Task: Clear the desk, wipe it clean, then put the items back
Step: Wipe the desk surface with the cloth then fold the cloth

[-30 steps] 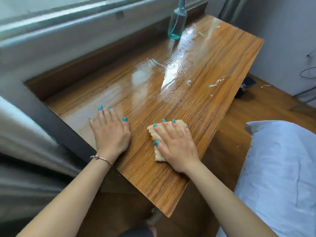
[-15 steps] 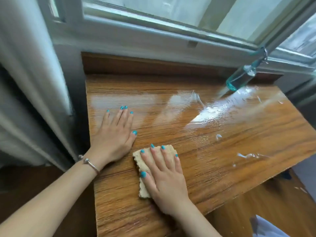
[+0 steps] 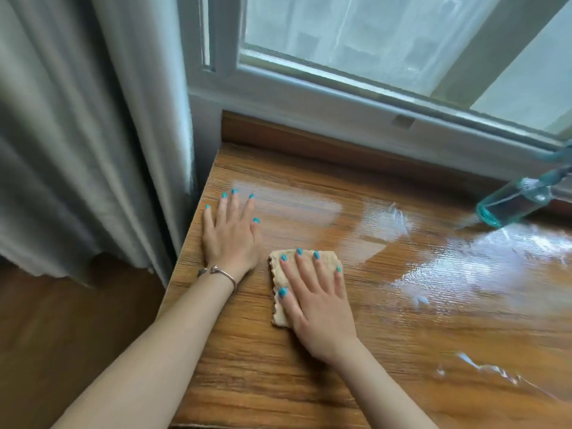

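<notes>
home: curtain, window, wooden desk

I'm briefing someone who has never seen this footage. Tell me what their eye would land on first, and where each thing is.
First, the two hands with teal nails at the desk's left end: the right hand presses flat on a tan cloth, the left hand rests flat beside it near the curtain. Next, the wet glossy sheen across the wooden desk to the right. Then the teal spray bottle at the far right edge, under the window.
</notes>
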The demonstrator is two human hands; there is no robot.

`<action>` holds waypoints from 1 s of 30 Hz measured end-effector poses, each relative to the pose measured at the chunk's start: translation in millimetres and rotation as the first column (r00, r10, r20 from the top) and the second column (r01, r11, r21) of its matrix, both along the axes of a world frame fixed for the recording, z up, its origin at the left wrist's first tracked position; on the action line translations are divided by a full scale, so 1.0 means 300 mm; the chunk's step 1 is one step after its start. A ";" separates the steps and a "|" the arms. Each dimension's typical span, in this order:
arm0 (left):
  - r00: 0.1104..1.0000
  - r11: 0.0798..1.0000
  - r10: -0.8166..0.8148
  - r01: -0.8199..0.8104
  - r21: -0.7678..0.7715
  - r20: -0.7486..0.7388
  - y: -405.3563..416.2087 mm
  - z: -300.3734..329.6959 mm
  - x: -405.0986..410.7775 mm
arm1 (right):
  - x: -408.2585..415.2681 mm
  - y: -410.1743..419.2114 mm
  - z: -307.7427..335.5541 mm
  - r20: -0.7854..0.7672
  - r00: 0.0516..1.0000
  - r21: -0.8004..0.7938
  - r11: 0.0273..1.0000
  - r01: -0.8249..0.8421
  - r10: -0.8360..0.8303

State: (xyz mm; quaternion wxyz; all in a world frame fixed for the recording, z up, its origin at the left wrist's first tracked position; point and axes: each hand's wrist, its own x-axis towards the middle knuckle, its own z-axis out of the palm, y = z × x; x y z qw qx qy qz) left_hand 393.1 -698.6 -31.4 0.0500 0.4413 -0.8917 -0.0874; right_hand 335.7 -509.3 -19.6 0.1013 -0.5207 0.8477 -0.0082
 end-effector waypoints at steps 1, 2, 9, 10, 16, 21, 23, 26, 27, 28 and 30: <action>0.999 0.999 0.041 -0.041 0.008 0.003 0.011 -0.002 -0.005 | 0.011 0.043 -0.003 -0.005 0.999 -0.005 0.999 -0.040 0.040; 0.998 0.998 0.068 -0.068 0.002 0.001 0.018 -0.003 -0.007 | 0.006 0.060 -0.004 -0.013 0.998 -0.025 0.998 -0.066 0.066; 0.996 0.997 0.081 -0.081 -0.011 0.038 0.023 0.002 -0.011 | -0.312 -0.419 -0.008 0.029 0.998 -0.050 0.997 -0.055 0.056; 0.996 0.997 0.083 -0.083 -0.010 0.040 0.019 0.001 -0.011 | -0.348 -0.498 -0.012 0.036 0.999 -0.043 0.998 -0.039 0.041; 0.997 0.997 0.075 -0.074 -0.012 0.018 0.006 -0.008 -0.013 | -0.369 -0.552 -0.002 0.052 0.996 -0.054 0.996 -0.064 0.067; 0.996 0.996 0.085 -0.085 -0.033 -0.001 0.003 -0.016 -0.014 | -0.246 -0.239 -0.008 0.031 0.973 -0.083 0.970 -0.227 0.230; 0.997 0.996 0.081 -0.081 -0.038 0.001 0.007 -0.012 -0.012 | -0.316 -0.317 -0.001 0.047 0.968 -0.047 0.969 -0.243 0.246; 0.997 0.996 0.080 -0.080 -0.035 0.000 0.013 -0.008 -0.012 | -0.425 -0.533 0.017 0.046 0.991 -0.003 0.992 -0.129 0.129; 0.997 0.996 0.080 -0.080 -0.031 -0.003 0.007 -0.005 -0.014 | -0.435 -0.587 0.018 0.032 0.997 0.004 0.997 -0.075 0.075; 0.997 0.997 0.078 -0.078 -0.025 -0.007 0.001 -0.004 -0.013 | -0.427 -0.614 0.017 0.020 0.999 0.000 0.999 -0.036 0.036; 0.997 0.997 0.071 -0.071 -0.013 -0.006 0.000 -0.004 -0.008 | -0.365 -0.562 0.017 0.027 0.999 -0.009 1.000 -0.021 0.022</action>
